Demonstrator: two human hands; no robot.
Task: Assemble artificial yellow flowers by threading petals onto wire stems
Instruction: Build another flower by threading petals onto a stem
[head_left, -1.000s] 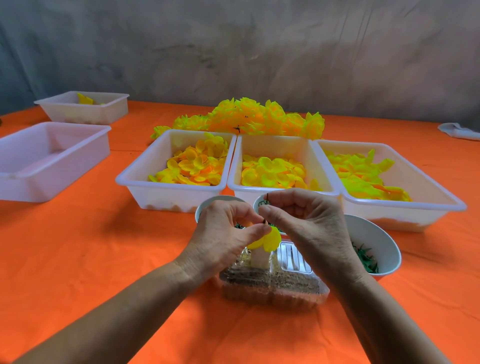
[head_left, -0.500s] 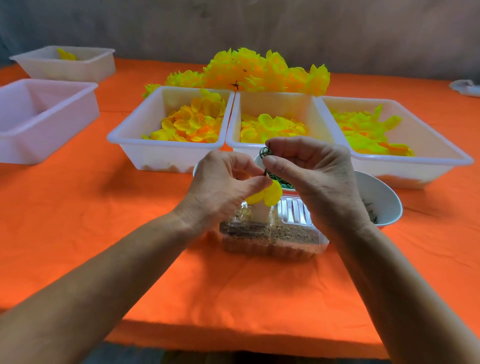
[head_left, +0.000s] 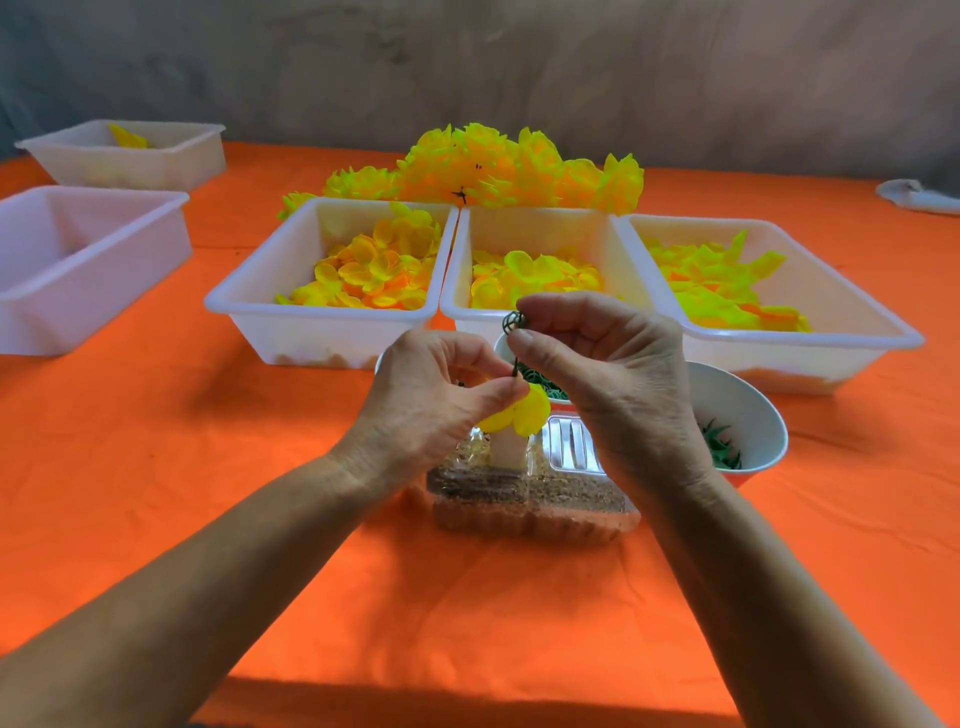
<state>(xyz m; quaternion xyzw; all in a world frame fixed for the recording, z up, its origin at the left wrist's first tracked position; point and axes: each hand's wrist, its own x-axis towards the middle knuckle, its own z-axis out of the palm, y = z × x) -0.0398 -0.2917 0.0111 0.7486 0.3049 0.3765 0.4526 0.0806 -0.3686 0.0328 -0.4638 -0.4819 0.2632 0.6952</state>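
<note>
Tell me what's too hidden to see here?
Head view only:
- Wire stem: mostly hidden between the left hand and right hand.
- Left white bowl: covered by the left hand.
- Clear container: contents blurred.
- Far-right white object: cut off by edge.

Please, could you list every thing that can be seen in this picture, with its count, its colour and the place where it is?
White plastic trays with loose petals: three, in a row on the table's middle; yellow and orange petals inside.
White plastic trays at far left: two; the farther one holds a little yellow, the nearer shows nothing inside.
Heap of finished yellow flowers: one, behind the row.
White bowls: at least two, behind the hands; green parts inside.
Clear plastic box: one, under the hands.
Orange tablecloth: one, covers the table.
Yellow petal on thin dark wire stem: one, between the hands.
Small green piece: one, at the stem's top.
Left hand: pinches the petal.
Right hand: pinches the green piece.
</note>
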